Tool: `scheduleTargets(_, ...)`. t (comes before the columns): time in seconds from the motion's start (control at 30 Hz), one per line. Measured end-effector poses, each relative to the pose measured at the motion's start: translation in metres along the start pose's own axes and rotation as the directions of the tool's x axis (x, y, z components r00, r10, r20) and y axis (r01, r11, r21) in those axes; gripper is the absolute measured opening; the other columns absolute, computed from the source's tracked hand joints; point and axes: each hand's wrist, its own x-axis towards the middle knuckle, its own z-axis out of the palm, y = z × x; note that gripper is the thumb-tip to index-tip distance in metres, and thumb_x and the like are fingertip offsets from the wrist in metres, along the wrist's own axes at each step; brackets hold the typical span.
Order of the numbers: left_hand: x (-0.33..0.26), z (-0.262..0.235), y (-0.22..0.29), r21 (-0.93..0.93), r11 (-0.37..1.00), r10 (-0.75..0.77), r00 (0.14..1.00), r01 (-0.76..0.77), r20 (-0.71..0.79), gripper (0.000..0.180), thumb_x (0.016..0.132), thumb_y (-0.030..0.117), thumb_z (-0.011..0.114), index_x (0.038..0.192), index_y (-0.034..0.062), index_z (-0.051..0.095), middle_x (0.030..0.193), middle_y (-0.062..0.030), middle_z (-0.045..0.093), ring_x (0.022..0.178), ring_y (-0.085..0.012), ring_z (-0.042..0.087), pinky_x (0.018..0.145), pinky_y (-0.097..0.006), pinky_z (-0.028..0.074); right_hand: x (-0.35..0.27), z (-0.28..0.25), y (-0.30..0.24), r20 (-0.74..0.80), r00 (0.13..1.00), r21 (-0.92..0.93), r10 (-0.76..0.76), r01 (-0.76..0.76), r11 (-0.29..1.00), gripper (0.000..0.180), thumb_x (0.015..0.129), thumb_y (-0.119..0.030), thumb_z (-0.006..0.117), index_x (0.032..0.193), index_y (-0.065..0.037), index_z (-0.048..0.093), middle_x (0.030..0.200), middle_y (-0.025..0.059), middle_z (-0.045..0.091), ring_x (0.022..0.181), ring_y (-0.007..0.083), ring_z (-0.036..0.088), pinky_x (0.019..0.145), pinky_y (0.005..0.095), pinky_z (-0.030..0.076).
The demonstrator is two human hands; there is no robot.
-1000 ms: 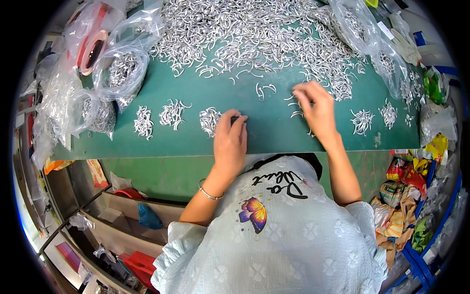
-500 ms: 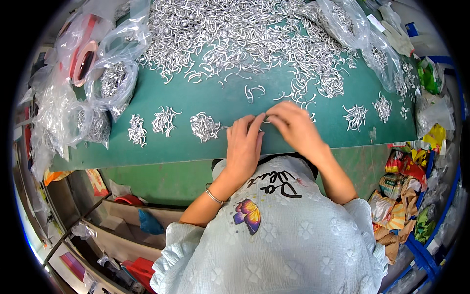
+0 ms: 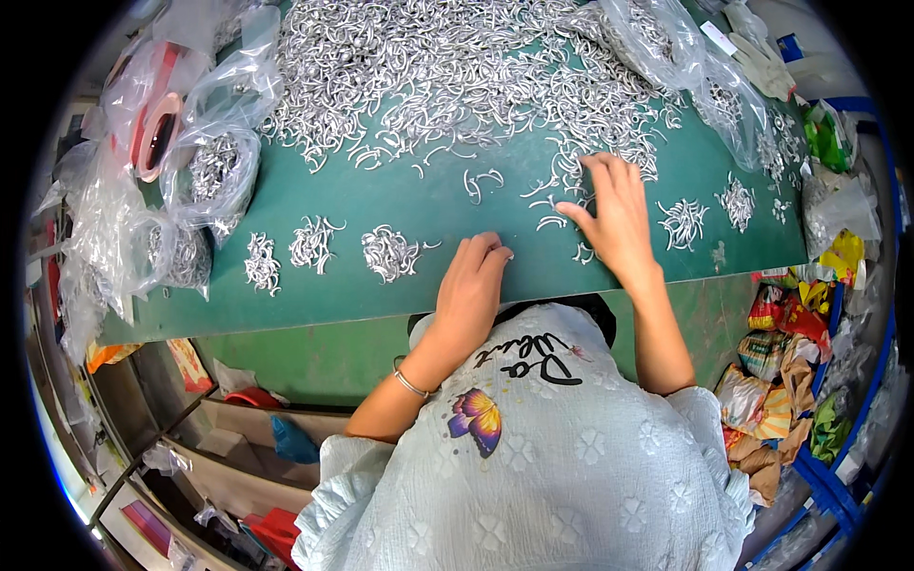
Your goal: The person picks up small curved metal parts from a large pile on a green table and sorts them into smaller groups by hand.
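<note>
Near the table's front edge, my left hand [image 3: 473, 285] rests with its fingers curled and pressed together; whatever is inside them is hidden. To its left lies a small heap of curved silver metal pieces [image 3: 388, 254]. My right hand [image 3: 619, 217] is spread, thumb apart from the fingers, over a loose scatter of the same curved pieces [image 3: 552, 223]. Its fingertips reach the edge of the large pile [image 3: 457, 76], which covers the far half of the table. A couple of stray pieces [image 3: 483, 183] lie between the hands and that pile.
Further small heaps sit on the green table [image 3: 333, 295], two at left [image 3: 311, 243] and two at right [image 3: 682, 224]. Clear plastic bags of metal pieces [image 3: 217, 167] stand at the left edge; another bag [image 3: 657, 43] lies far right. Colourful packets [image 3: 781, 314] fill a blue-framed rack beside the table.
My hands have come apart. The right one has moved right and away from me to the loose pieces, its fingers opening. My left hand stays near the same spot, its fingers more curled.
</note>
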Motion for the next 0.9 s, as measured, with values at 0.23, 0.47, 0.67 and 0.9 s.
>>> scheduleTargets(0.23, -0.002, 0.001, 0.006, -0.055, 0.998, -0.022, 1.000, 0.021, -0.012, 0.017, 0.078, -0.004, 0.067, 0.094, -0.0021, 0.061, 0.103, -0.0136, 0.057, 0.090, -0.0318, 0.056, 0.078, -0.039, 0.047, 0.011, 0.015, -0.025, 0.118, 0.990, 0.462, 0.073, -0.120, 0.879, 0.016, 0.081, 0.002, 0.068, 0.097, 0.001, 0.064, 0.091, 0.0111, 0.062, 0.081, 0.0235, 0.062, 0.071, 0.0332, 0.049)
scheduleTargets(0.47, -0.003, 0.001, 0.005, -0.051, 0.999, -0.012, 0.999, 0.010, -0.039, 0.021, 0.079, -0.007, 0.064, 0.099, -0.0013, 0.062, 0.102, -0.0136, 0.058, 0.090, -0.0316, 0.056, 0.079, -0.039, 0.047, 0.022, -0.003, -0.012, 0.027, 0.992, 0.481, 0.121, -0.119, 0.869, 0.007, 0.081, 0.001, 0.067, 0.087, -0.001, 0.065, 0.085, 0.0097, 0.063, 0.076, 0.0249, 0.060, 0.067, 0.0335, 0.048)
scheduleTargets(0.67, -0.002, 0.002, 0.006, -0.048, 0.999, 0.005, 1.000, -0.006, -0.031, 0.026, 0.079, -0.009, 0.061, 0.104, -0.0008, 0.062, 0.102, -0.0137, 0.057, 0.091, -0.0316, 0.056, 0.079, -0.039, 0.047, 0.008, 0.015, -0.026, 0.091, 0.991, 0.168, -0.099, 0.083, 0.982, 0.015, 0.077, -0.009, 0.072, 0.088, -0.007, 0.062, 0.085, 0.0080, 0.056, 0.084, 0.0271, 0.053, 0.076, 0.0381, 0.039)
scheduleTargets(0.9, -0.003, 0.002, 0.004, -0.077, 0.997, 0.002, 0.999, -0.005, -0.034, 0.034, 0.075, -0.013, 0.059, 0.107, -0.0004, 0.061, 0.104, -0.0139, 0.057, 0.093, -0.0324, 0.055, 0.081, -0.040, 0.045, 0.006, 0.006, -0.011, -0.064, 0.998, 0.103, 0.008, -0.002, 0.995, 0.008, 0.079, -0.003, 0.065, 0.086, -0.005, 0.063, 0.084, 0.0084, 0.057, 0.083, 0.0287, 0.054, 0.073, 0.0394, 0.039)
